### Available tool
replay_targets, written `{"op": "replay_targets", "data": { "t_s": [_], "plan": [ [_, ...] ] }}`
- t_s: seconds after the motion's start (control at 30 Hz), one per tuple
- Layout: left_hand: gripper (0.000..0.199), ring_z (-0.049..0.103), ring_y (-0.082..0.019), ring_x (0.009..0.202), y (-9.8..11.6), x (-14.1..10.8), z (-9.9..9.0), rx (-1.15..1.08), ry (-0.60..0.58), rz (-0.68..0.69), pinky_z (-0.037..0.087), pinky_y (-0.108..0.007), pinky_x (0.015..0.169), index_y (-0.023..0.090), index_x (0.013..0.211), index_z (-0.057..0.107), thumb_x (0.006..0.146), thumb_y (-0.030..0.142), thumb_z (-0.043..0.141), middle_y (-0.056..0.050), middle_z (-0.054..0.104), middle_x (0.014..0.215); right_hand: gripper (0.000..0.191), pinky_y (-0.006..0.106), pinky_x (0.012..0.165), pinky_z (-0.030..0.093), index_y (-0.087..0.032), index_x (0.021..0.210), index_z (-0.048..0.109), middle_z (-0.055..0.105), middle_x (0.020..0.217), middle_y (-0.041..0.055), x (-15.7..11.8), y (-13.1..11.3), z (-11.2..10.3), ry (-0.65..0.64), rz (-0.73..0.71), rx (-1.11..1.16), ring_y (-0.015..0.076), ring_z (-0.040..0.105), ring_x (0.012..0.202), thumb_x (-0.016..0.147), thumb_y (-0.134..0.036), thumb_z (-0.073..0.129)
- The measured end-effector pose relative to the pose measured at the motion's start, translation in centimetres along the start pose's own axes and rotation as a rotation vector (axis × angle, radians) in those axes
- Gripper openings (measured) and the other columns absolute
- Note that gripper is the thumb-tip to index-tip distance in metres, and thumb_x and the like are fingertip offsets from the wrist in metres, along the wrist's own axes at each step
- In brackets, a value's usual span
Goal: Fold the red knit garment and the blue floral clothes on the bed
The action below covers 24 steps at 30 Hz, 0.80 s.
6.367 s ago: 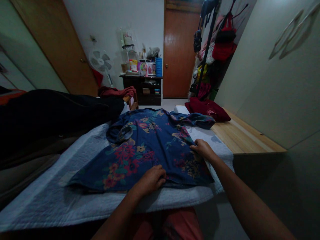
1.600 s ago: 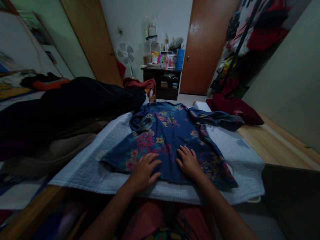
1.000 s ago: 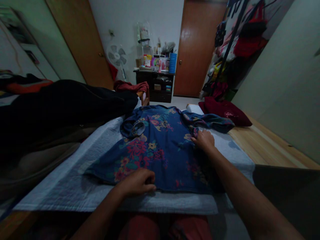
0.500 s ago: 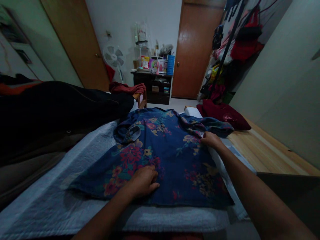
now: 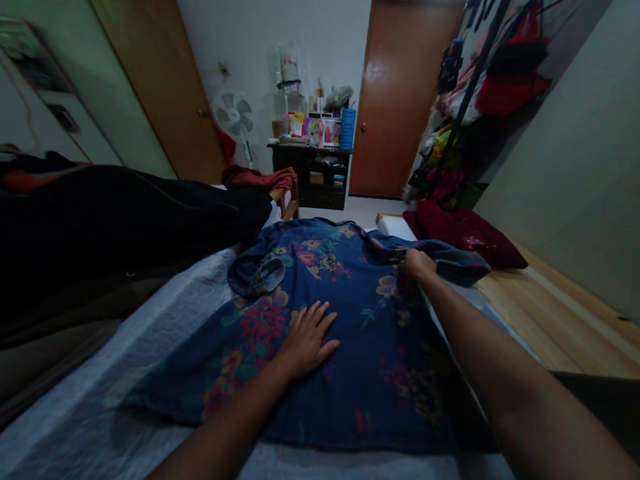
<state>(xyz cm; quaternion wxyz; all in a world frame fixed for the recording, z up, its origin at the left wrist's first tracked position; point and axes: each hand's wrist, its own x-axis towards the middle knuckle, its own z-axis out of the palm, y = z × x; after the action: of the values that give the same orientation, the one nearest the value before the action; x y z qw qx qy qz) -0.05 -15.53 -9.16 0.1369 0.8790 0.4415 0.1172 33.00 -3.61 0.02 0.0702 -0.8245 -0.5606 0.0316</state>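
A dark blue shirt (image 5: 345, 333) with a floral print lies spread over a pale quilted cover, its hem toward me. My left hand (image 5: 307, 340) rests flat on the middle of the shirt with its fingers spread. At the shirt's right side, near the underarm, my right hand (image 5: 418, 265) is closed on the fabric; its fingertips are partly hidden. The left sleeve's cuff (image 5: 270, 275) is turned inward onto the body. Stretching out to the right past my right hand is the other sleeve (image 5: 463, 260).
Dark clothes (image 5: 125, 227) are heaped along the left. A maroon cushion (image 5: 465, 233) sits at the right beside a wooden board (image 5: 565, 313). Farther back stand a white fan (image 5: 234, 117), a dark shelf (image 5: 310, 177) and a door (image 5: 393, 100).
My left hand has moved forward on the shirt and spread out from a curled shape. My right hand has shifted slightly farther away along the shirt's side, still gripping the cloth.
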Motion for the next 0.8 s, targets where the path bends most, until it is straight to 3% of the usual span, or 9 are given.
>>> {"op": "replay_targets", "data": {
  "t_s": [0.13,0.27,0.37,0.47,0.57,0.63,0.7,0.8],
  "plan": [
    [0.060,0.016,-0.027,0.147,-0.2,-0.3,0.0,-0.059,0.039,-0.057,0.023,-0.054,0.115,0.027,0.151,0.026,0.097,0.052,0.034,-0.009,0.022,0.160,0.034,0.036,0.078,0.046,-0.009,0.111,0.068,0.067,0.110,0.0233,0.8,1.4,-0.4,0.035,0.045,-0.004,0.0304,0.065,0.098,0.091,-0.024,0.044],
    [0.060,0.017,-0.029,0.147,-0.1,-0.2,0.7,0.003,0.051,-0.071,0.024,-0.053,0.115,0.025,0.148,0.033,0.094,0.049,0.044,-0.011,0.024,0.159,0.038,0.038,0.076,0.043,-0.009,0.116,0.064,0.065,0.108,0.0239,-0.3,2.0,0.8,0.074,0.034,-0.026,0.0301,0.064,0.097,0.096,-0.028,0.037],
    [0.060,0.019,-0.032,0.146,0.0,-0.2,1.2,0.049,0.071,-0.052,0.023,-0.053,0.115,0.026,0.144,0.040,0.090,0.047,0.053,-0.011,0.024,0.159,0.039,0.041,0.079,0.041,-0.005,0.122,0.057,0.061,0.111,0.0265,-1.2,1.4,1.2,0.133,0.032,-0.063,0.0312,0.060,0.101,0.097,-0.024,0.034],
    [0.060,0.019,-0.033,0.146,0.2,-0.1,1.2,0.066,0.078,-0.052,0.023,-0.053,0.115,0.026,0.143,0.041,0.088,0.046,0.055,-0.011,0.025,0.158,0.038,0.043,0.089,0.039,-0.005,0.123,0.055,0.054,0.121,0.0275,-2.2,-0.9,0.5,0.200,0.005,-0.109,0.0344,0.050,0.114,0.095,-0.018,0.033],
    [0.059,0.018,-0.034,0.146,0.7,0.0,0.9,0.080,0.051,-0.066,0.021,-0.054,0.116,0.026,0.142,0.043,0.088,0.043,0.056,-0.011,0.025,0.158,0.035,0.045,0.094,0.036,-0.008,0.120,0.057,0.052,0.125,0.0247,-4.4,-4.9,0.2,0.203,-0.164,-0.143,0.0354,0.046,0.118,0.092,-0.017,0.039],
    [0.058,0.018,-0.033,0.146,1.0,0.0,0.8,0.084,0.022,-0.046,0.019,-0.055,0.116,0.025,0.143,0.042,0.088,0.040,0.055,-0.011,0.026,0.158,0.037,0.044,0.097,0.035,-0.013,0.126,0.054,0.051,0.130,0.0215,-6.6,-7.7,1.1,0.122,-0.354,-0.100,0.0330,0.046,0.119,0.092,-0.020,0.040],
    [0.058,0.018,-0.031,0.146,1.3,-0.4,0.7,0.079,-0.007,-0.002,0.017,-0.056,0.117,0.025,0.144,0.041,0.089,0.041,0.053,-0.010,0.028,0.158,0.042,0.043,0.101,0.033,-0.017,0.133,0.049,0.047,0.139,0.0173,-9.2,-9.9,3.2,0.029,-0.535,-0.035,0.0299,0.044,0.124,0.093,-0.027,0.042],
    [0.060,0.017,-0.030,0.146,1.4,-1.8,0.4,0.066,-0.042,0.052,0.016,-0.056,0.117,0.026,0.145,0.039,0.090,0.045,0.052,-0.008,0.030,0.157,0.050,0.046,0.109,0.026,-0.018,0.141,0.042,0.037,0.151,0.0136,-12.4,-10.8,6.9,-0.105,-0.636,0.009,0.0277,0.032,0.138,0.094,-0.037,0.043]
  ]
}}
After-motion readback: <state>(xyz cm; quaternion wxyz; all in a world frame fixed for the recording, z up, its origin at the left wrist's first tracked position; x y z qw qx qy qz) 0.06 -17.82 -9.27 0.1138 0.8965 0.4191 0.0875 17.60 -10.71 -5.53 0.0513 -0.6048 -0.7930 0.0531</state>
